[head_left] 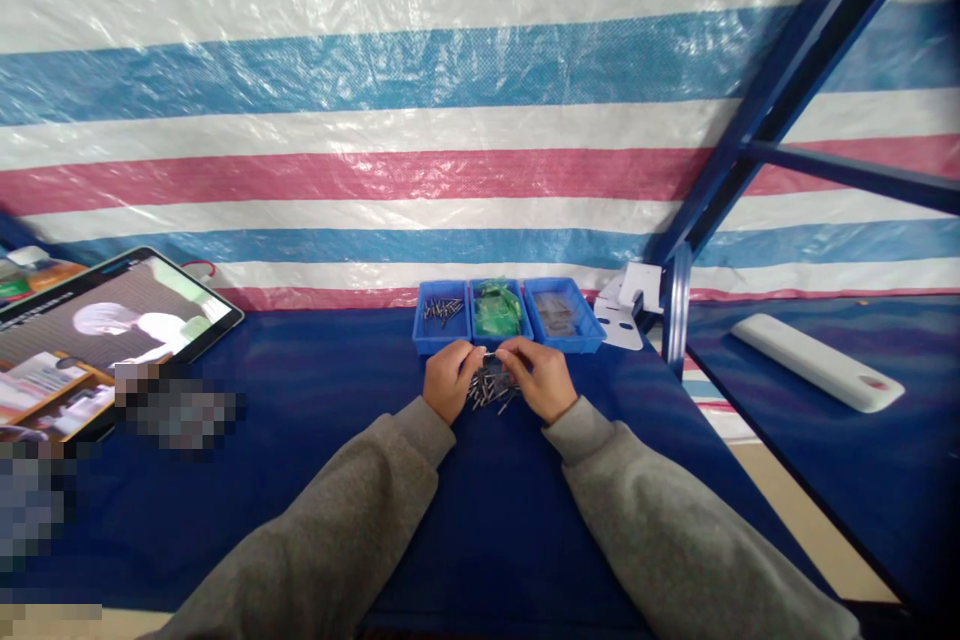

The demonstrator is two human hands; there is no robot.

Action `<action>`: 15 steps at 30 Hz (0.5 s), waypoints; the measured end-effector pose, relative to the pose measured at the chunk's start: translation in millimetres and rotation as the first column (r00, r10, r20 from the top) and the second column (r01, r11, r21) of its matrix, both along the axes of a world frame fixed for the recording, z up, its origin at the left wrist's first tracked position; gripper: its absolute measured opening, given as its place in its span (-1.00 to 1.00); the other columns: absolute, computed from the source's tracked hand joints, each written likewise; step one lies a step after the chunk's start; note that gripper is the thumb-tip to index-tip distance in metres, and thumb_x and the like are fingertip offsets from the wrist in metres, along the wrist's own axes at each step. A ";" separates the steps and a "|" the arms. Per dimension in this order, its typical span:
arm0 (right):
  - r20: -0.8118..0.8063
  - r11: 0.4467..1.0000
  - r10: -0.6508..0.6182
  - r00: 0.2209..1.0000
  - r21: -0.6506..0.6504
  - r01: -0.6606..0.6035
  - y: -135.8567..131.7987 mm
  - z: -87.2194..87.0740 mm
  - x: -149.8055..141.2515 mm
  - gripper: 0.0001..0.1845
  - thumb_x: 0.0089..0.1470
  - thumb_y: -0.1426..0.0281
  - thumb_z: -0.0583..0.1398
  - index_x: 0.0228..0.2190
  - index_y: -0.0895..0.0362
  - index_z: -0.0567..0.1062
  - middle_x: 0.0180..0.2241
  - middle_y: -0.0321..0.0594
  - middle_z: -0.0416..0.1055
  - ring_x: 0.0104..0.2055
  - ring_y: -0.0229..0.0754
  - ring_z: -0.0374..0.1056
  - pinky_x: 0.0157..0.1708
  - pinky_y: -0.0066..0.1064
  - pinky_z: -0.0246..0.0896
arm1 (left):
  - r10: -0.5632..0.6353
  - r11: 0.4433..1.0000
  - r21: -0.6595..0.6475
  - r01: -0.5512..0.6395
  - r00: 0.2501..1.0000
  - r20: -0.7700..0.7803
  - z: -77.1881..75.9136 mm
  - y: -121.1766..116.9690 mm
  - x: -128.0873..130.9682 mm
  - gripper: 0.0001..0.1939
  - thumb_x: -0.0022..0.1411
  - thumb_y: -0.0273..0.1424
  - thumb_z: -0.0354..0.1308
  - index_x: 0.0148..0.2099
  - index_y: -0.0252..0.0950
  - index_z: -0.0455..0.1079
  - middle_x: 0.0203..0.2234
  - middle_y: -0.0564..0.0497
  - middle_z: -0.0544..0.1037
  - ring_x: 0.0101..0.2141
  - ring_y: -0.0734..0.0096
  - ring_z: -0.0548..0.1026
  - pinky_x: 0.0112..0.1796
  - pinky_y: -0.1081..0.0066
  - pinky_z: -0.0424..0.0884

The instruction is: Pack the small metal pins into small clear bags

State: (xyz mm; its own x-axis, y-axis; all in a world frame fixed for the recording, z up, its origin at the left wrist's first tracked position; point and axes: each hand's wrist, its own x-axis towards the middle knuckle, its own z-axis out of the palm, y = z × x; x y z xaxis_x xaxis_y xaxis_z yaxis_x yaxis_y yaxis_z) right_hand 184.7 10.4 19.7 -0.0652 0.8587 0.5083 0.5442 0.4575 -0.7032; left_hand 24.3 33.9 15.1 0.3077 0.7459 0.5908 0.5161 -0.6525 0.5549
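My left hand (448,380) and my right hand (541,378) meet over a small pile of metal pins (489,390) on the blue table (315,420). Both hands are closed in a pinch around a small dark part (491,358) held between them. Just beyond stand three blue trays side by side: the left tray (441,316) holds metal pins, the middle tray (496,312) holds green parts, the right tray (562,314) holds dark flat parts. Grey sleeves cover both arms.
A tablet (112,330) showing a video leans at the left. A white bracket (630,305) sits right of the trays by a blue frame post (679,305). A white bar (817,362) lies on the neighbouring surface. A striped tarpaulin (450,120) hangs behind.
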 end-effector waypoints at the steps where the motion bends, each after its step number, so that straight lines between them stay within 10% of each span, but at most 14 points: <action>1: 0.020 1.000 -0.012 1.000 0.007 0.012 -0.9 0.0 0.7 -0.64 0.14 0.19 -0.01 -0.50 0.13 0.41 -0.60 -0.29 0.36 -0.56 -0.28 0.27 -0.47 -0.47 0.14 | -0.012 1.000 0.005 0.012 1.000 0.005 -0.1 -0.6 0.0 -0.71 0.26 -0.30 -0.07 -0.43 -0.32 0.35 -0.59 0.07 0.39 -0.54 0.54 0.34 -0.45 0.52 0.25; 15: 0.068 0.994 -0.007 0.998 0.111 -0.001 -4.0 -5.1 0.1 -0.69 0.13 0.21 0.01 -0.37 0.13 0.44 -0.45 -0.22 0.43 -0.49 -0.27 0.30 -0.45 -0.47 0.17 | 0.046 0.999 0.027 -0.047 0.998 0.040 -2.4 -0.2 -0.2 -0.74 0.24 -0.33 -0.03 -0.42 -0.33 0.37 -0.57 0.06 0.43 -0.52 0.54 0.36 -0.43 0.52 0.25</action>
